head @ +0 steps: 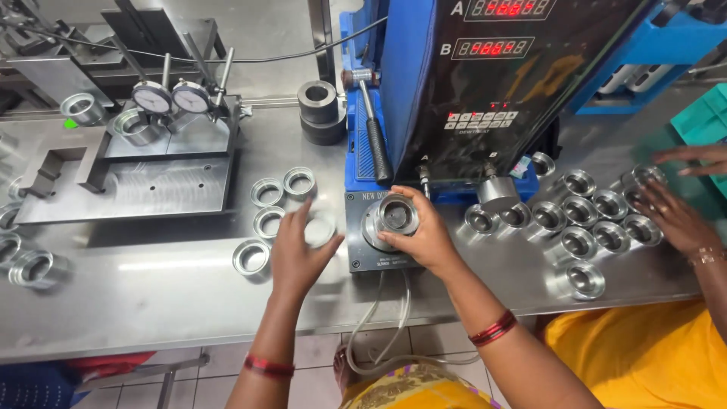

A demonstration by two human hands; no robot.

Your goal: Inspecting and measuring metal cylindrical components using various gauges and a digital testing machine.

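My right hand (pixel 421 232) grips a round steel ring part (pixel 397 215) seated on the grey fixture plate (pixel 362 256) at the foot of the blue and black gauge machine (pixel 485 83). My left hand (pixel 297 248) hovers palm down over the steel table, its fingers spread over a blurred ring (pixel 321 229). Three more rings (pixel 266 192) lie just left of and behind that hand, and another ring (pixel 251 257) lies at its near left.
A co-worker's hands (pixel 676 216) rest among several steel rings (pixel 581 213) at the right. Two dial gauges (pixel 171 98) stand on a steel jig at the back left. A hammer (pixel 372 125) lies on the blue base. Dark stacked rings (pixel 319 112) sit behind. Hoses (pixel 382 318) hang over the front edge.
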